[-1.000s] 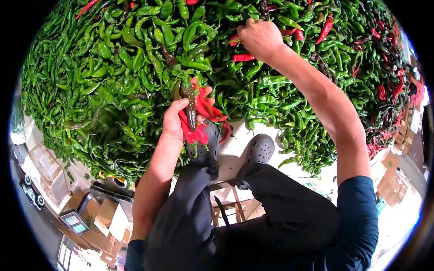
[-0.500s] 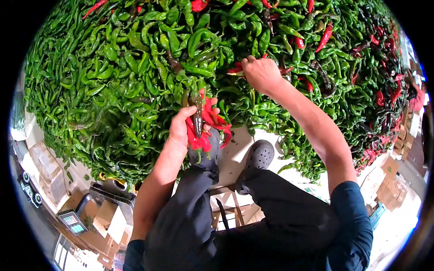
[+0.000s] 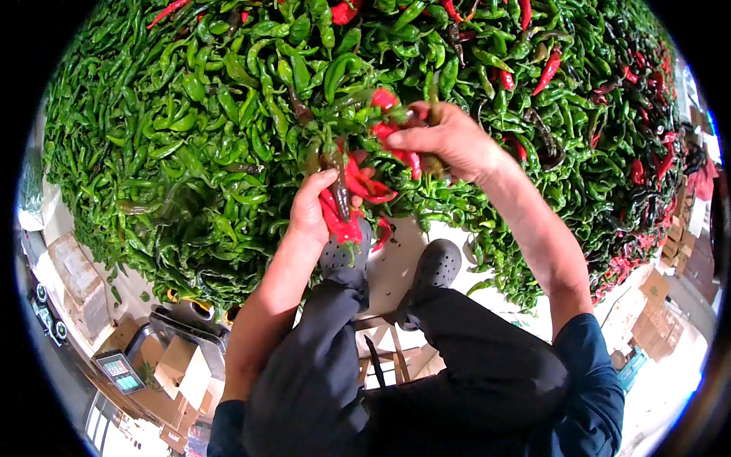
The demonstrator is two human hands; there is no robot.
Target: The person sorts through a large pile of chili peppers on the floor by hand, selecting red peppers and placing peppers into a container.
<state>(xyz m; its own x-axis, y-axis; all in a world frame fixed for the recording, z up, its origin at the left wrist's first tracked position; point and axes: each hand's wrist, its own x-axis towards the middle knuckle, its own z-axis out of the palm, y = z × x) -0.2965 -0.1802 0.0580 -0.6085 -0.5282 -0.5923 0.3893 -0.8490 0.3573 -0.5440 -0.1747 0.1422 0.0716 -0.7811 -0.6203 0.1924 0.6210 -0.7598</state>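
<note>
A large heap of mostly green chili peppers (image 3: 228,114) fills the view in front of me. My left hand (image 3: 307,209) is closed around a bunch of red chili peppers (image 3: 341,222), and a dark brown-green pepper (image 3: 335,183) lies under its thumb. Just below that bunch a single red pepper (image 3: 382,234) shows; I cannot tell whether it is held. Slightly above and to the right, my right hand (image 3: 453,145) grips several red peppers (image 3: 392,141) between thumb and fingers, blurred at their tips. The two bunches are close together above the heap's near edge.
Dark clogs (image 3: 439,263) on my feet stand at the heap's edge. A scale display (image 3: 120,372) and an open cardboard box (image 3: 183,373) are at lower left. More boxes (image 3: 656,324) stand at right. Redder peppers (image 3: 624,270) lie along the heap's right side.
My right hand has lifted off the heap with red peppers and moved down and toward my left hand. The left hand stays nearly in place with its bunch.
</note>
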